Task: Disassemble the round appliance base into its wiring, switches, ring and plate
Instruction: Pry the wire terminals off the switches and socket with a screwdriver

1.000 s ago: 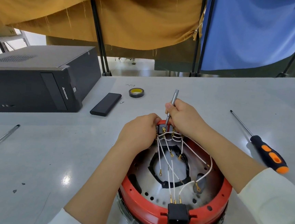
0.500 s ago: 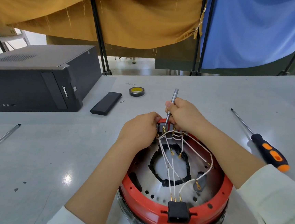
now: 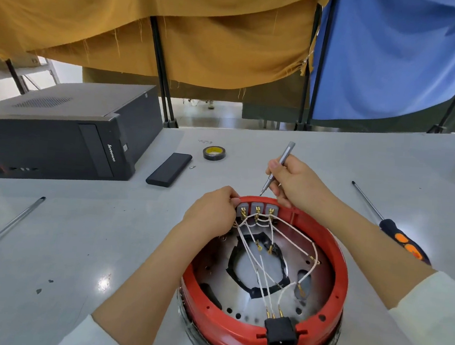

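Observation:
The round appliance base sits upside down on the table, a red ring (image 3: 332, 253) around a shiny metal plate (image 3: 287, 296). Three grey switches (image 3: 257, 208) with brass terminals line the ring's far wall. White wires (image 3: 267, 272) run from them across the plate to a black power socket (image 3: 279, 332) at the near rim. My left hand (image 3: 211, 215) pinches the leftmost switch at the ring's far-left edge. My right hand (image 3: 294, 183) holds a thin silver screwdriver (image 3: 277, 168) like a pen, its tip just above the ring's far rim.
A black computer case (image 3: 59, 130) lies at the left. A black flat case (image 3: 169, 168) and a tape roll (image 3: 213, 153) lie beyond the base. An orange-handled screwdriver (image 3: 397, 234) is at the right, another screwdriver (image 3: 3, 232) at the left.
My right hand has lifted the silver screwdriver up and back from the switches, which now show uncovered. My left hand has shifted slightly left onto the leftmost switch.

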A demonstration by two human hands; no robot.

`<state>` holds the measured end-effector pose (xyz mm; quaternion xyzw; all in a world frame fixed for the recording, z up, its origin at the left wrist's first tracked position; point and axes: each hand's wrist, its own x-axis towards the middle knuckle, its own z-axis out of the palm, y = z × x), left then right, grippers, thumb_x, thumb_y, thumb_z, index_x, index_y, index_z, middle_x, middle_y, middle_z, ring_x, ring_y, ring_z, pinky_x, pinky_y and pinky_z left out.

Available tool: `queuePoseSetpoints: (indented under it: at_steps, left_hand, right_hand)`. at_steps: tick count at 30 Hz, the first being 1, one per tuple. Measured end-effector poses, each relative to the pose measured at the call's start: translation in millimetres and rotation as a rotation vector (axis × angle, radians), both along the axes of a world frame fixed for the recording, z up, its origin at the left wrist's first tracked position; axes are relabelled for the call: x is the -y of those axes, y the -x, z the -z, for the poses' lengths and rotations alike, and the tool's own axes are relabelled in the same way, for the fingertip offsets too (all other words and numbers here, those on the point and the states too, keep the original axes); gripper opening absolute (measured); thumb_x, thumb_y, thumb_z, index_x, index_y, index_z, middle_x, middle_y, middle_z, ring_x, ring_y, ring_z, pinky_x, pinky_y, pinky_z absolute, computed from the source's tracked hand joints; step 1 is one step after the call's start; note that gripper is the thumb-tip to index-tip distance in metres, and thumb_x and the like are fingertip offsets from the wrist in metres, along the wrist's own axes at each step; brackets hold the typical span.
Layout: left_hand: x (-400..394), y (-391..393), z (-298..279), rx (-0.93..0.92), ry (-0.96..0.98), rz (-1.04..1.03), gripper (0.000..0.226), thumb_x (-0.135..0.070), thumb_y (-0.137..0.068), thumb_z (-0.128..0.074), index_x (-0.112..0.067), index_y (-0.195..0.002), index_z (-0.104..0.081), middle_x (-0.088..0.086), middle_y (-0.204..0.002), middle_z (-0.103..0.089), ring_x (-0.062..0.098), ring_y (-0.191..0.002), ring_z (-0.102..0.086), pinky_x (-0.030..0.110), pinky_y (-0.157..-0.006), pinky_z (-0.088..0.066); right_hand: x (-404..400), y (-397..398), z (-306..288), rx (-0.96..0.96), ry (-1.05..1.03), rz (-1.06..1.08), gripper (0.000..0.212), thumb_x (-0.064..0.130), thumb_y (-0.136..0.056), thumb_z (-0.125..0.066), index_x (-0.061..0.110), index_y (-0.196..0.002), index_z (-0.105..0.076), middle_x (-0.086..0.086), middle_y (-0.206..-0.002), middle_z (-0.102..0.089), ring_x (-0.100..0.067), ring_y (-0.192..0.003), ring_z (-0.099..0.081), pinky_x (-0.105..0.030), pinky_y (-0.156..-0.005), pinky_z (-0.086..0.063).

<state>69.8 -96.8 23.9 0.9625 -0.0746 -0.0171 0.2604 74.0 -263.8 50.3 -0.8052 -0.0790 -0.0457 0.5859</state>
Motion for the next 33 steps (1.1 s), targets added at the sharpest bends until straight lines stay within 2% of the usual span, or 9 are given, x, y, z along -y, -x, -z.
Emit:
queuePoseSetpoints:
  at_steps: [3,6,10,12,18,21,25,28,33]
  left_hand:
    - [1.5,-3.6,-9.0,-0.105,-0.117,0.064,0.027,-0.021,-0.099,-0.036,-0.012,-0.118,-0.053,0.01,-0.118,-0.059,0.026,-0.106,-0.054,0.028,-0.077,-0.039]
    - [6.7,-5.2,-12.0,-0.022,-0.062,0.142,0.028,-0.025,-0.099,-0.038,-0.013,-0.113,-0.059,0.005,-0.117,-0.06,0.023,-0.105,-0.054,0.026,-0.079,-0.037]
    - [6.2,-4.4,0.4,0.073,0.086,0.192,0.028,-0.027,-0.1,-0.036,-0.017,-0.097,-0.061,-0.002,-0.083,-0.058,0.022,-0.088,-0.056,0.029,-0.071,-0.038]
    - [4.0,-5.9,3.9,0.093,0.103,0.192,0.028,-0.029,-0.1,-0.036,-0.018,-0.096,-0.061,-0.008,-0.074,-0.054,0.018,-0.08,-0.053,0.029,-0.068,-0.037]
    - [3.8,-3.2,8.1,0.169,0.038,0.168,0.027,-0.034,-0.1,-0.033,-0.025,-0.094,-0.058,-0.003,-0.079,-0.056,0.02,-0.079,-0.055,0.031,-0.065,-0.039]
    - [3.5,-3.5,8.2,0.174,0.046,0.164,0.029,-0.034,-0.1,-0.034,-0.022,-0.096,-0.059,0.0,-0.082,-0.06,0.021,-0.078,-0.056,0.032,-0.064,-0.041]
    - [4.2,-4.9,8.9,0.169,0.036,0.166,0.027,-0.034,-0.1,-0.033,-0.024,-0.089,-0.056,0.001,-0.079,-0.058,0.023,-0.077,-0.056,0.032,-0.062,-0.038]
    - [4.8,-5.1,9.1,0.166,0.027,0.166,0.025,-0.033,-0.1,-0.033,-0.025,-0.091,-0.055,-0.001,-0.076,-0.054,0.023,-0.077,-0.055,0.031,-0.061,-0.037]
    - [4.7,-5.0,8.6,0.165,0.019,0.168,0.027,-0.032,-0.1,-0.032,-0.022,-0.096,-0.057,-0.002,-0.074,-0.052,0.022,-0.076,-0.054,0.032,-0.06,-0.037]
  right_hand:
    - [-1.8,5.3,15.5,0.054,0.106,0.026,0.021,0.028,-0.101,-0.039,0.021,-0.084,-0.048,-0.003,-0.058,-0.05,-0.001,-0.033,-0.041,-0.015,-0.04,-0.036]
    - [-3.1,6.5,23.8,0.127,0.174,0.043,0.018,0.032,-0.099,-0.04,0.028,-0.083,-0.048,0.004,-0.059,-0.055,0.001,-0.041,-0.048,-0.023,-0.054,-0.04]
    - [-3.9,9.5,27.9,0.224,0.264,0.006,0.018,0.035,-0.098,-0.042,0.032,-0.081,-0.046,0.009,-0.059,-0.057,0.002,-0.051,-0.053,-0.021,-0.058,-0.039]
    - [-4.0,10.9,29.7,0.252,0.324,-0.007,0.018,0.037,-0.098,-0.041,0.034,-0.081,-0.045,0.009,-0.061,-0.057,0.002,-0.057,-0.055,-0.021,-0.059,-0.039]
    - [-4.2,11.4,30.7,0.285,0.376,-0.025,0.018,0.038,-0.099,-0.038,0.034,-0.082,-0.043,0.008,-0.066,-0.057,-0.005,-0.063,-0.056,-0.025,-0.063,-0.043]
    - [-4.8,12.3,31.3,0.296,0.396,-0.043,0.018,0.037,-0.099,-0.038,0.035,-0.081,-0.042,0.006,-0.066,-0.058,-0.008,-0.064,-0.056,-0.026,-0.062,-0.043]
    - [-8.4,3.8,28.4,0.229,0.367,-0.02,0.019,0.033,-0.099,-0.041,0.034,-0.08,-0.043,0.009,-0.064,-0.056,-0.007,-0.063,-0.055,-0.025,-0.06,-0.039]
    - [-11.8,-7.4,23.0,0.139,0.354,-0.005,0.017,0.031,-0.099,-0.04,0.032,-0.083,-0.045,0.015,-0.069,-0.053,0.0,-0.065,-0.052,-0.02,-0.059,-0.036]
    - [-20.4,-22.5,14.1,0.006,0.488,0.0,0.025,0.034,-0.099,-0.039,0.025,-0.076,-0.047,0.004,-0.074,-0.055,-0.014,-0.068,-0.052,-0.031,-0.064,-0.04]
